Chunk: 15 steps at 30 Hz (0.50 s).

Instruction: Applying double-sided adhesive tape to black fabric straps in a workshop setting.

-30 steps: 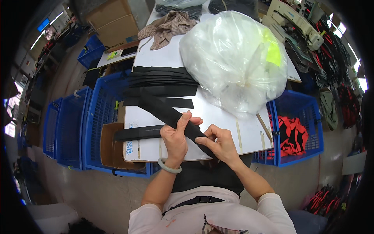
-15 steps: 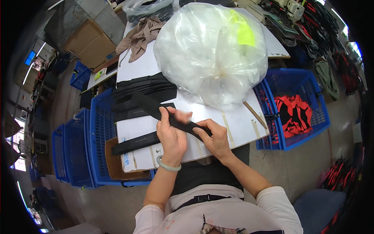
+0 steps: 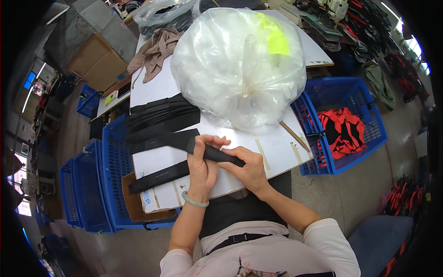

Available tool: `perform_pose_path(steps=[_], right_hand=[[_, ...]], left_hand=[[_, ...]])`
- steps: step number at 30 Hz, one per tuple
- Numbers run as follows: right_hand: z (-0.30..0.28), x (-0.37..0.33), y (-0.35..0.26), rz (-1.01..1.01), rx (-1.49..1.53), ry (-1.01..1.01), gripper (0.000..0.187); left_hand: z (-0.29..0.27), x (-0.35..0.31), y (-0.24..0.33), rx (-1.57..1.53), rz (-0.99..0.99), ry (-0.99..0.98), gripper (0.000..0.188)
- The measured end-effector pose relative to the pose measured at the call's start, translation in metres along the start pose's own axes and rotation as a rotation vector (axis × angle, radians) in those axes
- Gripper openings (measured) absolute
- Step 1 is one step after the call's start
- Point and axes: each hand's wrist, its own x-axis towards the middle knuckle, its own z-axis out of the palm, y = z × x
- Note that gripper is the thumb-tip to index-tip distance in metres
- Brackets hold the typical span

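Over the front of the white table, both my hands hold a black fabric strip [image 3: 214, 153] that slants down from left to right. My left hand [image 3: 203, 168], palm turned up, has its thumb on the near side of the strip and its fingers behind it. Near the strip's right end, my right hand [image 3: 249, 168] pinches it between thumb and fingers. The strip's left end overlaps other dark fabric, so where it stops is hard to make out. Beyond my left hand lies a stack of black fabric pieces [image 3: 161, 115]. A separate black strip [image 3: 159, 177] lies flat nearer to me.
A big clear plastic bag [image 3: 230, 69] of white material fills the table's middle. A wooden stick [image 3: 295, 136] lies along the right edge. A blue crate [image 3: 344, 171] with red and black fabric [image 3: 341, 131] stands right; more blue crates [image 3: 94, 184] and a cardboard box [image 3: 131, 203] stand left.
The strip's left part has swung down from the stack and lies flatter. My left fingers, blurred before, now rest behind the strip. The whole view has shifted slightly.
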Motion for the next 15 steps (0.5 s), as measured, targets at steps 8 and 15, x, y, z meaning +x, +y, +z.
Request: perform_pose_path(steps=[8, 15], right_hand=[[-0.014, 0.011, 0.018, 0.159, 0.025, 0.112, 0.018], [-0.038, 0.072, 0.069, -0.325, -0.719, -0.047, 0.017]], left_hand=[[-0.012, 0.002, 0.006, 0.033, -0.028, 0.44, 0.041], [-0.002, -0.004, 0.007, 0.013, -0.18, 0.366, 0.029]])
